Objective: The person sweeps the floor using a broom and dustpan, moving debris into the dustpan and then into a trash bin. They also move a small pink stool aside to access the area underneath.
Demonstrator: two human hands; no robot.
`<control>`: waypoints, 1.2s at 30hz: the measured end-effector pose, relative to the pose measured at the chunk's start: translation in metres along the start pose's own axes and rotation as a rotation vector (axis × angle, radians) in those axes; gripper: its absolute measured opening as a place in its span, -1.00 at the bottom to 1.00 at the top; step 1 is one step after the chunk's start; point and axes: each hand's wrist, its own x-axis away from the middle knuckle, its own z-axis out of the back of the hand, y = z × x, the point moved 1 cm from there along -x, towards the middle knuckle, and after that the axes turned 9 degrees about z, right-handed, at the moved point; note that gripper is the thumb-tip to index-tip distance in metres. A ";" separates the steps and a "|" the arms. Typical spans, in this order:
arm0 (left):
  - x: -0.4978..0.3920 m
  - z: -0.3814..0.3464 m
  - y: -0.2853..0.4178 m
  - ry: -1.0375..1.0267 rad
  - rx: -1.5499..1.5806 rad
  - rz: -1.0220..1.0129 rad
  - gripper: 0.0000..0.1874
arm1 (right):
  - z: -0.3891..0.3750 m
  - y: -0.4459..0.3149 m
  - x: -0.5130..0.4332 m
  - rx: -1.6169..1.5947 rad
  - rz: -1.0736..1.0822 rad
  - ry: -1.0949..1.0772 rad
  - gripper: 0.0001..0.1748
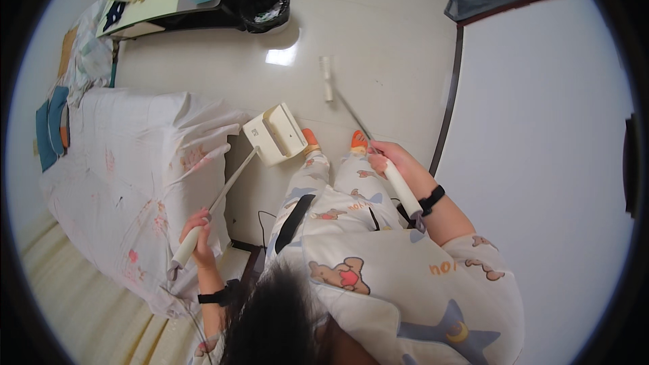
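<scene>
My left hand [201,235] is wrapped around the handle of a long-handled cream dustpan [272,137]. Its pan is on the left, beside my orange slipper [310,138]; whether it touches the floor I cannot tell. In my right hand [395,159] is the thick white grip of a broom [355,111], its thin shaft slanting forward and left. The slim broom head [327,78] is over the tiled floor ahead of my feet, slightly blurred, and apart from the dustpan.
A cloth-covered piece of furniture [116,162] stands close on my left. Beyond it are a desk [157,5] and a black-lined trash bin [264,7] with litter inside. A white surface [532,162] borders the floor on the right. A thin black cable [261,223] lies near my left leg.
</scene>
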 end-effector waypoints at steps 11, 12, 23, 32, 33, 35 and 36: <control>0.196 0.063 -0.095 0.400 0.234 0.219 -0.84 | -0.019 0.095 -0.138 0.048 -0.270 -0.301 -0.72; 0.222 0.064 -0.092 0.454 0.279 0.267 -0.85 | -0.004 0.099 -0.135 0.075 -0.295 -0.323 -0.71; 0.235 -0.021 -0.072 0.720 0.399 0.359 -0.85 | 0.172 -0.105 0.026 0.442 0.072 0.050 -0.76; 0.178 -0.092 -0.037 0.702 0.468 0.354 -0.86 | 0.116 -0.168 0.023 0.056 0.120 -0.204 -0.72; 0.167 -0.102 -0.028 0.703 0.469 0.372 -0.87 | 0.096 -0.175 0.011 -0.023 0.105 -0.251 -0.71; 0.150 -0.119 -0.014 0.684 0.471 0.316 -0.87 | 0.057 -0.175 -0.011 0.207 0.230 -0.120 -0.72; 0.142 -0.123 -0.006 0.672 0.479 0.309 -0.88 | 0.038 -0.175 -0.024 0.321 0.268 -0.054 -0.73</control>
